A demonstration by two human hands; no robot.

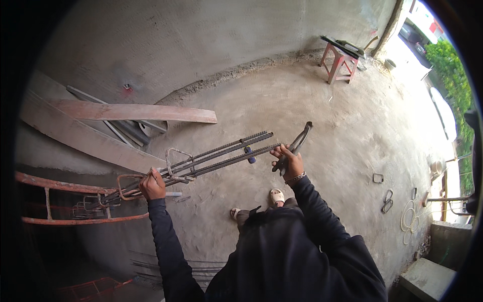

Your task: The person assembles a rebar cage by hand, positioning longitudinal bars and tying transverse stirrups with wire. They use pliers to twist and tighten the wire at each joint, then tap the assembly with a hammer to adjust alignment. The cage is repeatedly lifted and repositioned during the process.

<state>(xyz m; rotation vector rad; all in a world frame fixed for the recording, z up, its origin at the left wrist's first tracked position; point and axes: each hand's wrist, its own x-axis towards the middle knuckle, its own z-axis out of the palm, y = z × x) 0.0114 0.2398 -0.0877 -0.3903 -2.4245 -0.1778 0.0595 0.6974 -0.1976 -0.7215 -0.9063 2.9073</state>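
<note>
A long rebar cage of ribbed steel bars stretches across in front of me, with bent stirrups looped around the bars towards its left. My left hand is closed on the cage beside the stirrups; exactly which bar it grips is hidden. Dark metal pincers are held in my right hand, by the right ends of the bars. Some of that hand's fingers are spread and close to the lowest bar's tip; I cannot tell whether they touch it. A small blue-and-yellow object shows behind the bars.
An orange metal frame stands left, below long planks by the wall. A red stool bears dark items. Loose stirrups and wire coils lie right. More bars lie low behind my left arm.
</note>
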